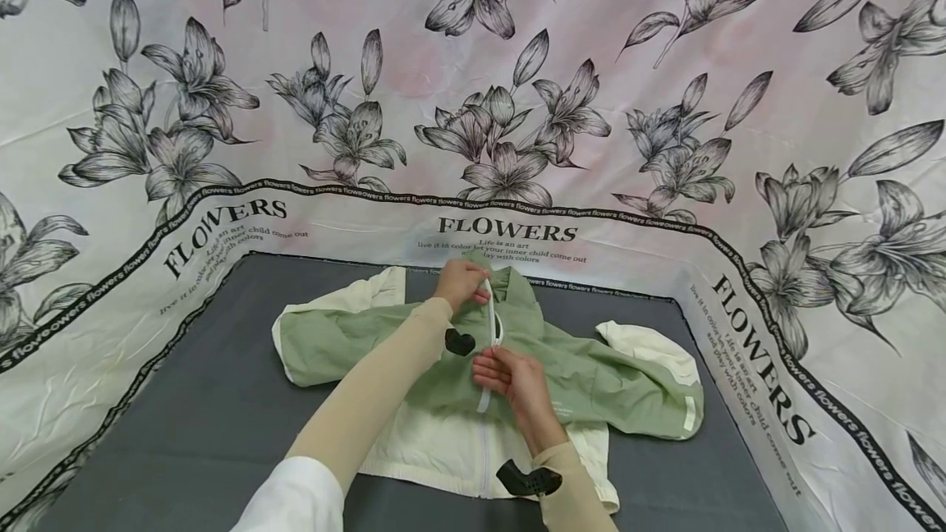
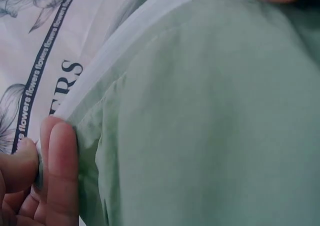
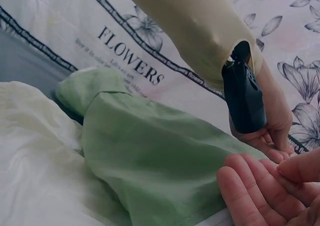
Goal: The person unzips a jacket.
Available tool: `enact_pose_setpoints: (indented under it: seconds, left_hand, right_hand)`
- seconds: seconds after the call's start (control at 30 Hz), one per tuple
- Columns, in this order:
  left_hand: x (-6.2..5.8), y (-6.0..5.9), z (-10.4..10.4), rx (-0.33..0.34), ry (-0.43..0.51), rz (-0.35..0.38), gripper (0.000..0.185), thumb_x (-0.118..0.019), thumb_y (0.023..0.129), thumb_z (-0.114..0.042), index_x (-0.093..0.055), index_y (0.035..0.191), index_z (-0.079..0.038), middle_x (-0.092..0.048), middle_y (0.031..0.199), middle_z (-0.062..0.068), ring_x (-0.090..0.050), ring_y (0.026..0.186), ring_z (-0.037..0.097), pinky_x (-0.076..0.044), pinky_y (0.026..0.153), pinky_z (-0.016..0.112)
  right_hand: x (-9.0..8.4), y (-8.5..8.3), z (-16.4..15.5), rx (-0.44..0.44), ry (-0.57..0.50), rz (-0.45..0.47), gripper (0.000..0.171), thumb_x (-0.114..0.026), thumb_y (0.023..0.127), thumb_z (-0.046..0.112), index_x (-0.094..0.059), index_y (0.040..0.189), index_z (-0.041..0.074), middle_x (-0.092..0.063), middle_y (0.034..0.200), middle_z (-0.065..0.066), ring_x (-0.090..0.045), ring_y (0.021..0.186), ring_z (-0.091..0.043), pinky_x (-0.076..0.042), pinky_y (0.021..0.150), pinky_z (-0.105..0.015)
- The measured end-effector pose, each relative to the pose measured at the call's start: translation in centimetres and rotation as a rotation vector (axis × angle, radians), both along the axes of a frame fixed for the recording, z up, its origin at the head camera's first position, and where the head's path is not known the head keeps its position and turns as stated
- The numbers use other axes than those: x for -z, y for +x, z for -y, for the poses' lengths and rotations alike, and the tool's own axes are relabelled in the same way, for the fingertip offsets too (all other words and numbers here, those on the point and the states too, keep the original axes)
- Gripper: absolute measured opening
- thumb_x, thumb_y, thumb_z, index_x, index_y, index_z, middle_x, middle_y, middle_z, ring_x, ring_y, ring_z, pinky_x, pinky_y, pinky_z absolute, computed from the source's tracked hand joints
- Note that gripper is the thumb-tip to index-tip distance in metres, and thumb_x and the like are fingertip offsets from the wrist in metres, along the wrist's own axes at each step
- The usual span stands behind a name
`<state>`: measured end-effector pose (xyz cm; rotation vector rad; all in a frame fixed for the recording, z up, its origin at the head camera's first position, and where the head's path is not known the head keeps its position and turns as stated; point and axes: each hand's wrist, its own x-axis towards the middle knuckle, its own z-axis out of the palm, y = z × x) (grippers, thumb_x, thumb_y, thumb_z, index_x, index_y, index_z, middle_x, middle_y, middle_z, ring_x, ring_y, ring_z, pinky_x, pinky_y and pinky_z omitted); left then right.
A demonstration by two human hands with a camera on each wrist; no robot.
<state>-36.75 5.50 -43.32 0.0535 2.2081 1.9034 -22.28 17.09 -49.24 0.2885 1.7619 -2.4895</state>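
Note:
A jacket (image 1: 591,364), sage green above and cream below, lies spread on a dark grey table with its sleeves out to both sides. My left hand (image 1: 461,282) pinches the jacket's front edge up near the collar, and in the left wrist view its fingers (image 2: 62,161) grip the fabric beside the white zipper tape (image 2: 117,51). Lower on the front, my right hand (image 1: 517,380) pinches the white zipper (image 1: 491,310) between thumb and forefinger. A stretch of the zipper is pulled taut between both hands. The zipper's slider is hidden by the right fingers.
The dark grey table (image 1: 185,401) shows around the jacket. A white cloth (image 1: 347,220) printed with flowers and lettering rises behind and along both sides. Each forearm wears a beige sleeve with a black wrist mount (image 1: 528,479).

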Motion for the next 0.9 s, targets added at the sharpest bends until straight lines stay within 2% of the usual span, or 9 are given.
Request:
enact_pose_setpoints:
  seconds: [0.13,0.23,0.37,0.43,0.53,0.6,0.67,0.77,0.9]
  left_hand:
    - [0.0,-0.4,-0.1,-0.037,-0.014,0.012,0.027,-0.059,0.102,-0.010,-0.070,0.120,0.006,-0.073,0.105,0.024,-0.064,0.051,0.007,-0.058,0.054,0.023]
    - [0.0,-0.6,-0.1,-0.022,-0.046,0.002,0.030,-0.059,0.102,-0.012,-0.067,0.125,0.006,-0.073,0.107,0.025,-0.067,0.054,0.011,-0.060,0.057,0.026]
    - [-0.7,-0.1,0.3,0.051,-0.277,-0.182,0.034,-0.059,0.103,-0.018,-0.061,0.134,-0.004,-0.070,0.122,0.017,-0.073,0.079,0.018,-0.061,0.074,0.034]
    - [-1.4,0.4,0.8,0.148,-0.469,-0.341,0.031,-0.061,0.102,-0.020,-0.063,0.131,-0.007,-0.070,0.124,0.011,-0.072,0.094,0.022,-0.059,0.086,0.038]
    - [-2.6,1.4,1.3,0.391,-0.744,-0.544,0.022,-0.062,0.101,-0.019,-0.074,0.117,-0.010,-0.073,0.119,0.005,-0.069,0.107,0.021,-0.055,0.095,0.039]
    - [-3.3,2.1,1.3,0.590,-0.838,-0.620,0.020,-0.062,0.100,-0.016,-0.077,0.111,-0.011,-0.075,0.116,0.004,-0.069,0.110,0.021,-0.055,0.098,0.037]
    - [-3.6,2.9,1.1,0.735,-0.898,-0.621,0.021,-0.060,0.101,-0.015,-0.078,0.112,-0.014,-0.075,0.117,0.002,-0.068,0.111,0.020,-0.056,0.096,0.036]
    - [-3.8,3.9,0.9,0.813,-0.966,-0.599,0.024,-0.058,0.102,-0.013,-0.077,0.116,-0.016,-0.073,0.121,0.001,-0.067,0.114,0.018,-0.055,0.096,0.034]
    - [-3.6,4.6,1.0,0.795,-1.056,-0.634,0.021,-0.059,0.099,-0.009,-0.077,0.104,-0.017,-0.073,0.108,-0.002,-0.067,0.098,0.013,-0.056,0.084,0.029]
  right_hand:
    - [-0.1,0.2,-0.1,0.001,-0.006,0.010,0.032,-0.054,0.102,0.012,-0.063,0.114,-0.015,-0.078,0.082,-0.006,-0.077,0.077,-0.015,-0.063,0.074,-0.031]
    - [-0.2,0.3,-0.2,0.006,-0.007,0.018,0.030,-0.055,0.102,0.013,-0.065,0.113,-0.013,-0.077,0.082,-0.006,-0.077,0.077,-0.015,-0.063,0.075,-0.031]
    - [-0.2,0.2,-0.3,0.001,-0.001,0.015,0.031,-0.055,0.102,0.014,-0.065,0.113,-0.014,-0.078,0.083,-0.007,-0.077,0.078,-0.016,-0.063,0.076,-0.032]
    - [-0.3,0.1,-0.4,-0.009,0.006,0.008,0.031,-0.055,0.103,0.014,-0.064,0.113,-0.014,-0.077,0.083,-0.006,-0.077,0.078,-0.015,-0.063,0.076,-0.032]
    - [-0.5,-0.2,-0.5,-0.021,0.007,-0.002,0.032,-0.053,0.103,0.013,-0.063,0.114,-0.015,-0.077,0.082,-0.006,-0.077,0.078,-0.015,-0.063,0.076,-0.031]
    - [-0.7,-0.4,-0.6,-0.022,0.017,-0.013,0.032,-0.053,0.103,0.013,-0.062,0.115,-0.016,-0.077,0.083,-0.005,-0.077,0.079,-0.014,-0.063,0.076,-0.030]
    - [-0.8,-0.6,-0.8,-0.016,0.021,-0.015,0.032,-0.053,0.103,0.013,-0.062,0.115,-0.015,-0.077,0.084,-0.005,-0.077,0.079,-0.014,-0.063,0.076,-0.030]
    - [-0.9,-0.7,-0.8,-0.015,0.037,-0.013,0.032,-0.054,0.103,0.014,-0.063,0.115,-0.013,-0.076,0.085,-0.005,-0.076,0.080,-0.015,-0.063,0.076,-0.030]
    - [-0.9,-0.8,-0.5,-0.022,0.042,-0.005,0.031,-0.055,0.103,0.015,-0.065,0.115,-0.012,-0.077,0.086,-0.005,-0.077,0.082,-0.015,-0.063,0.078,-0.031]
